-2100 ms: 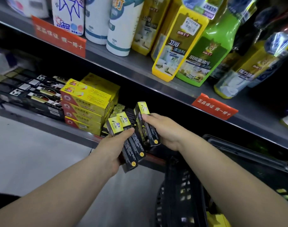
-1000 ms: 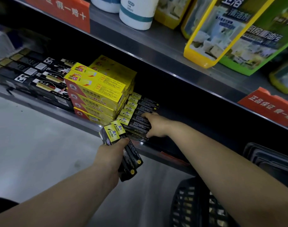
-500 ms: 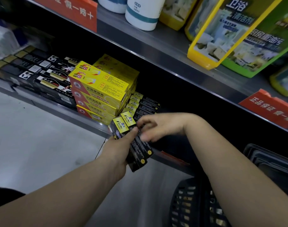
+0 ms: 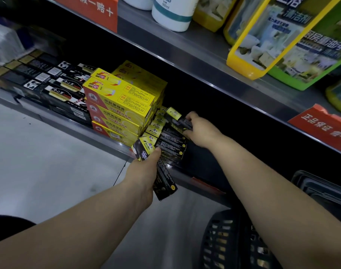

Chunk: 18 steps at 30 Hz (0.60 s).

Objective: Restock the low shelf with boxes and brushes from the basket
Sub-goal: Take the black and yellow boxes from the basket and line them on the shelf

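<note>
Floor (image 4: 39, 162): pale grey, in front of and below the shelving.
Upper shelf (image 4: 185, 55): steel board running from upper left to right; 2 red tags (image 4: 96, 10) hang on its front lip.
Low shelf (image 4: 107, 146): steel board under the upper shelf, in deep shadow at the back.
Basket (image 4: 224, 239): black plastic lattice, on the floor at lower right, under the right forearm.
Cleaner bottles (image 4: 272, 35): yellow, green and white containers standing on the upper shelf.
Yellow boxes (image 4: 119, 105): stacked 4 high at the front of the low shelf, with more behind.
Black packs (image 4: 55, 88): flat cartons laid in rows on the low shelf, left of the yellow boxes.
Shelf row (image 4: 169, 144): black-and-yellow boxes lying side by side on the low shelf, just right of the yellow boxes and touching them.
Left hand (image 4: 142, 171): in front of the shelf lip, fingers and thumb curled round the left-hand boxes.
Left-hand boxes (image 4: 163, 179): black-and-yellow, yellow ends pointing at the shelf; the exact count cannot be told.
Right hand (image 4: 202, 131): reaching into the low shelf, fingers pinching the single box by its far end.
Single box (image 4: 177, 118): black-and-yellow, tilted, over the back of the shelf row; whether it touches the row cannot be told.
</note>
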Tool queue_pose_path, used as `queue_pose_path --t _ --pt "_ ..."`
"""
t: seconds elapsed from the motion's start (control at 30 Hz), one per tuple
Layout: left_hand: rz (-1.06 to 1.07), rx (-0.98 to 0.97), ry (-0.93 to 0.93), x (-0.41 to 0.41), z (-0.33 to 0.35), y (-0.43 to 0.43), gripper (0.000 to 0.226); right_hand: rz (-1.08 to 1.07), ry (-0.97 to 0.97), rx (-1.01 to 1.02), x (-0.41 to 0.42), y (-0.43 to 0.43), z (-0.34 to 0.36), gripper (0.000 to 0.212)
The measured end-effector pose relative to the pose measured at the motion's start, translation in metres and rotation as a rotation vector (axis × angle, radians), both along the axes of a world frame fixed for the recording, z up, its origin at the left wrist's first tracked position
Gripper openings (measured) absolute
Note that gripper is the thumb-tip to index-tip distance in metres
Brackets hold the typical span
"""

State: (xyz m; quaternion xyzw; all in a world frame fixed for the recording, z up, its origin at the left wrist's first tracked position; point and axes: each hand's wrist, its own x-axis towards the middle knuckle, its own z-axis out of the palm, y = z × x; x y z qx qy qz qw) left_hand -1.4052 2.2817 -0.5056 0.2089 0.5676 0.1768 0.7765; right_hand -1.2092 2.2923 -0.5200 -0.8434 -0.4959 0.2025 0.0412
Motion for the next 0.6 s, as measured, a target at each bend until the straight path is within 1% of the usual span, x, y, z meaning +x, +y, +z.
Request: queue_pose_path --t 0.07,0.17,0.27,0.33,0.4,0.47,0.53,0.57,0.6 --pt "-0.011 0.010 0.011 0.001 0.000 -0.001 0.023 -0.016 0.062 -0.006 -0.005 0.006 -0.016 0.041" --pt "-0.010 0.022 0.036 0.001 -0.001 -0.001 0.022 0.019 0.214 -0.097 -0.014 0.009 -0.035 0.047" --pt "0.014 -0.001 0.041 0.002 -0.003 0.001 0.023 -0.035 0.237 -0.120 -0.008 0.005 -0.036 0.053" --pt "0.019 -0.019 0.030 0.004 -0.005 0.001 0.025 -0.093 0.289 -0.108 0.000 0.000 -0.034 0.059" --pt "-0.016 -0.010 0.063 0.007 -0.010 0.001 0.031 -0.075 0.324 -0.175 0.001 -0.006 -0.032 0.066" --pt "-0.028 0.016 0.101 0.010 -0.015 0.003 0.037 -0.024 0.264 -0.245 -0.001 -0.006 -0.031 0.071" --pt "-0.018 0.040 0.113 0.012 -0.021 0.007 0.044 0.015 0.206 -0.195 -0.005 0.000 -0.020 0.064" --pt "-0.007 0.046 0.114 0.013 -0.024 0.010 0.047 0.050 0.233 -0.149 -0.007 0.003 -0.012 0.056" --pt "0.003 0.051 0.112 0.014 -0.025 0.012 0.050 0.095 0.309 -0.132 -0.009 0.005 -0.003 0.047"
